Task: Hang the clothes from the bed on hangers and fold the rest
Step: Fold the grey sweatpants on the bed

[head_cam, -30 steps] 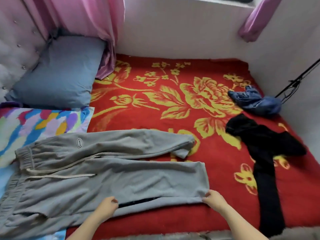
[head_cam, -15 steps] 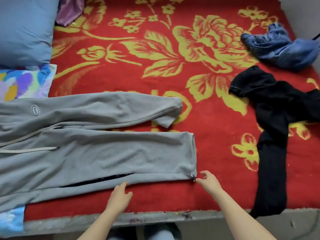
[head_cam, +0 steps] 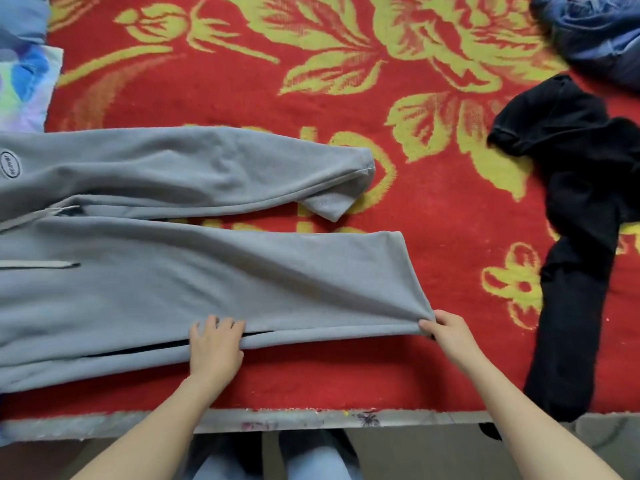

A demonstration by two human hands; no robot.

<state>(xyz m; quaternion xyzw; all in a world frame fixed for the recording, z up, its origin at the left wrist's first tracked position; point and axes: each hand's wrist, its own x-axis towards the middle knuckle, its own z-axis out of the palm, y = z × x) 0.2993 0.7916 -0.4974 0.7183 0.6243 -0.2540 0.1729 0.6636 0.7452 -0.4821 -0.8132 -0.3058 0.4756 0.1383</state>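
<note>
Grey sweatpants lie flat across the red flowered bed cover, waistband off to the left, legs pointing right. My left hand rests with fingers spread on the near leg's lower edge. My right hand pinches the near corner of that leg's hem, lifting it slightly. The far leg's hem is folded under at its tip. A black garment lies crumpled at the right, trailing over the bed's front edge. A blue denim garment is bunched at the top right.
A colourful patterned pillow and a blue pillow sit at the upper left. The bed's front edge runs along the bottom, with my legs just below it.
The view has tilted down and closer. My left hand moved up from the bed cover onto the near leg's edge. My right hand took hold of the hem corner.
</note>
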